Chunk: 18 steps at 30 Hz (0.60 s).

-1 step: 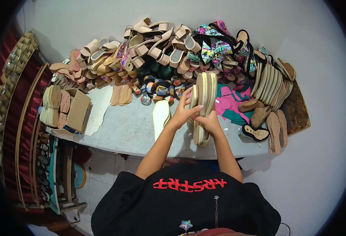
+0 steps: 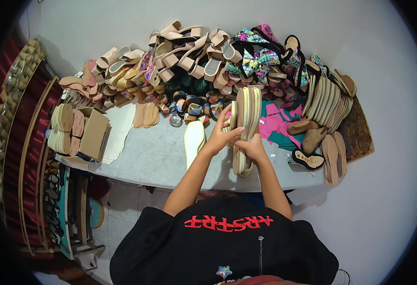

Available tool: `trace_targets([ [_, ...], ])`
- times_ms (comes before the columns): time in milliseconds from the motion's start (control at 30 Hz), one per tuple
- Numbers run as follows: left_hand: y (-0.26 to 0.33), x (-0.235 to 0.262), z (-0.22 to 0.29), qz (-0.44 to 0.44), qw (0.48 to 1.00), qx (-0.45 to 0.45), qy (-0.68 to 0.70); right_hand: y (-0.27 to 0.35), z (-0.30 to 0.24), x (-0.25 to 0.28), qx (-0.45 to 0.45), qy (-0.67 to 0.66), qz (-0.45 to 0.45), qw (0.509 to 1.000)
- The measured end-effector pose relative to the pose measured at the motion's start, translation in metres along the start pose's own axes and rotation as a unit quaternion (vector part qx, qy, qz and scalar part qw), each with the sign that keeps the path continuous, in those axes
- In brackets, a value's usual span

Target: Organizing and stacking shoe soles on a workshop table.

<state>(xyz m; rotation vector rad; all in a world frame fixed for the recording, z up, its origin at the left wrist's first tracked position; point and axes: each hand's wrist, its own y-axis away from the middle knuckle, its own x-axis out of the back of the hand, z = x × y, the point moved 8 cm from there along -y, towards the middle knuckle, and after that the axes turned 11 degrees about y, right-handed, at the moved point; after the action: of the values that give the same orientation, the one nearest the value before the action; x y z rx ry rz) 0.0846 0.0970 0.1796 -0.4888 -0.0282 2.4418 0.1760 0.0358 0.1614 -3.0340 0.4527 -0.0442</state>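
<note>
I see the sole stack (image 2: 245, 124) standing on edge on the grey table (image 2: 156, 156), centre-right, btwn the loose cream insole (image 2: 193, 137) and the pink/teal offcuts (image 2: 277, 126). Left hand (image 2: 223, 135) is curled round the stack's near-left edge, fingers closed on the outer soles. Right hand (image 2: 255, 148) clamps the near end from the right. Stack runs away from both hands, so only the near part is held. Risk imo: far end fans out or tips onto the sandal pile (image 2: 194, 52), since nothing braces it there.
</note>
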Motion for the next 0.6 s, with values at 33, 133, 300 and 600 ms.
trace_targets([
  [33,0.0,0.003,-0.002,-0.003,1.0,0.003,0.0,0.0,0.002,-0.001,-0.002,-0.001,0.004,1.0],
  [133,0.0,0.01,-0.011,-0.03,0.999,0.035,0.001,0.001,0.012,-0.005,-0.045,0.027,-0.014,0.998],
  [300,0.0,0.017,-0.01,-0.04,0.999,-0.013,0.003,-0.002,0.007,-0.007,-0.009,0.064,-0.005,0.998],
  [600,-0.003,0.027,-0.017,-0.055,0.998,0.026,0.006,-0.003,0.002,-0.005,-0.021,0.01,-0.048,0.999],
])
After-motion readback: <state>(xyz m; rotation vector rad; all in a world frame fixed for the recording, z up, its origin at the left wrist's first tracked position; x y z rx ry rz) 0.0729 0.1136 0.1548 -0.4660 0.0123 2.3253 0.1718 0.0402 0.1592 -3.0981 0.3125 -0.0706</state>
